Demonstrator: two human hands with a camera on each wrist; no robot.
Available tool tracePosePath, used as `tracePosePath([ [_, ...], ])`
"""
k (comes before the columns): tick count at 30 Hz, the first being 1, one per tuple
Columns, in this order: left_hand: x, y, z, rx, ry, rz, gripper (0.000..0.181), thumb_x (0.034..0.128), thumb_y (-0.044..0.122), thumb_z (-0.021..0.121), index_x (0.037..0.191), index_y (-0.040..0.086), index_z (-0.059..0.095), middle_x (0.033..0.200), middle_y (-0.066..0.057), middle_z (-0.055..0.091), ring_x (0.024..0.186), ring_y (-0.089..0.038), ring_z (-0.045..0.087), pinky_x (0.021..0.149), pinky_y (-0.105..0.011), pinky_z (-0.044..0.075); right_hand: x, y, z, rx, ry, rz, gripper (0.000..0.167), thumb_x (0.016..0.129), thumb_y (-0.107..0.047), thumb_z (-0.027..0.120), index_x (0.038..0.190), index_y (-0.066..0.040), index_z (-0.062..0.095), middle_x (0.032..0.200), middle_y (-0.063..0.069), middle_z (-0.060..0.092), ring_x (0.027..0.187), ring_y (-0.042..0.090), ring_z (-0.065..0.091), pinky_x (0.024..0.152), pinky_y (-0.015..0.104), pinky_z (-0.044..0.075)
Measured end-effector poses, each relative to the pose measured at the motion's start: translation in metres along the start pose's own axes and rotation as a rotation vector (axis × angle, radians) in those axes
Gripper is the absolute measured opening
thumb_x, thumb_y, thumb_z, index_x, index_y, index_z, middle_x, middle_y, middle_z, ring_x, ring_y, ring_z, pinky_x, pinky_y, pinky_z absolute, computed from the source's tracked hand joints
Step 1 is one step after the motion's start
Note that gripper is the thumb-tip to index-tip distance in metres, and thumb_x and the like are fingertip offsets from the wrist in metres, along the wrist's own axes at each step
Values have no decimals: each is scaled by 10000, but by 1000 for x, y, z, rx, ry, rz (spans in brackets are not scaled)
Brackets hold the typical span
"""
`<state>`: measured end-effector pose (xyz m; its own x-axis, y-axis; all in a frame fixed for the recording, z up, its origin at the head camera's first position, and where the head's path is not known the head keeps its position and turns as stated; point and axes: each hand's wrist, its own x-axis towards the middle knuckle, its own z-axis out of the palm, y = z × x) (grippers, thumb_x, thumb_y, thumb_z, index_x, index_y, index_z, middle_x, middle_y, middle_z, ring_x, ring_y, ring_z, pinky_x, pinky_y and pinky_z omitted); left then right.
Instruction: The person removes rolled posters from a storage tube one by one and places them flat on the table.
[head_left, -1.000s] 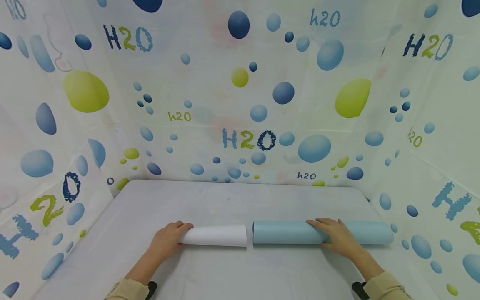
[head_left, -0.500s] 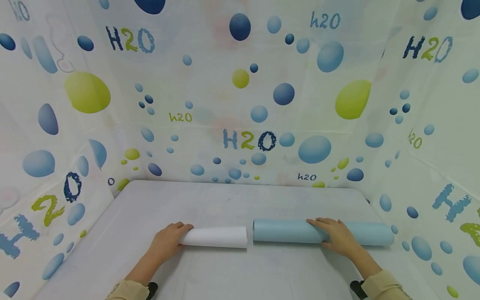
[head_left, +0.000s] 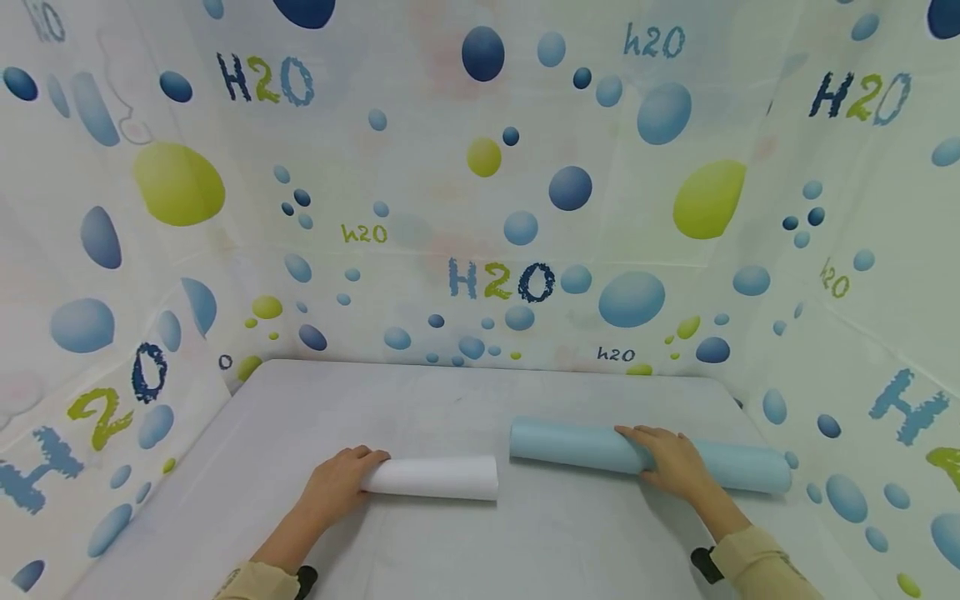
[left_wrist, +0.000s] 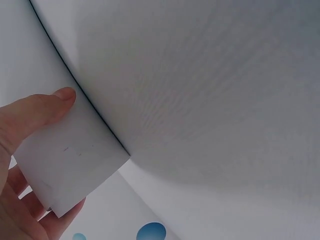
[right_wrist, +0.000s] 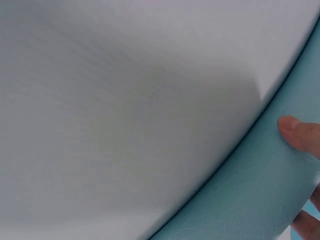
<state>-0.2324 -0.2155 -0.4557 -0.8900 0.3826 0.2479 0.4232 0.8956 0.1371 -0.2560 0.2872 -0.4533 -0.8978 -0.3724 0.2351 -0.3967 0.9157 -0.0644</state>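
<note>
Pale-blue roll [head_left: 577, 447], lower right of the frame, and white roll [head_left: 438, 478], lower centre, lie on a white table [head_left: 480, 550]; we see the right hand [head_left: 672, 463] gripping the former, the left hand [head_left: 339, 482] the latter; their interiors are hidden from us.

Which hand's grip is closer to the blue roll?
Right. The right grip is on the blue roll, near its middle; the left grip is apart from it, on the white roll.
</note>
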Motion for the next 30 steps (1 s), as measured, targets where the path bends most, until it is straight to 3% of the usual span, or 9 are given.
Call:
tracePosePath([
  [10, -1, 5, -1, 2, -20, 2, 519, 600, 81, 836, 1069, 143, 622, 969, -39, 612, 885, -264, 591, 702, -438, 500, 12, 11, 1, -20, 21, 117, 767, 624, -89, 821, 1315, -117, 489, 1189, 224, 556, 1066, 435, 516, 800, 710, 328],
  [30, -4, 9, -2, 8, -16, -2, 520, 598, 90, 840, 1069, 139, 625, 977, -35, 613, 896, -256, 591, 708, -436, 498, 33, 34, 5, -97, -100, 391, 749, 753, -133, 737, 1382, -72, 336, 1283, 318, 398, 1111, 537, 390, 870, 714, 259],
])
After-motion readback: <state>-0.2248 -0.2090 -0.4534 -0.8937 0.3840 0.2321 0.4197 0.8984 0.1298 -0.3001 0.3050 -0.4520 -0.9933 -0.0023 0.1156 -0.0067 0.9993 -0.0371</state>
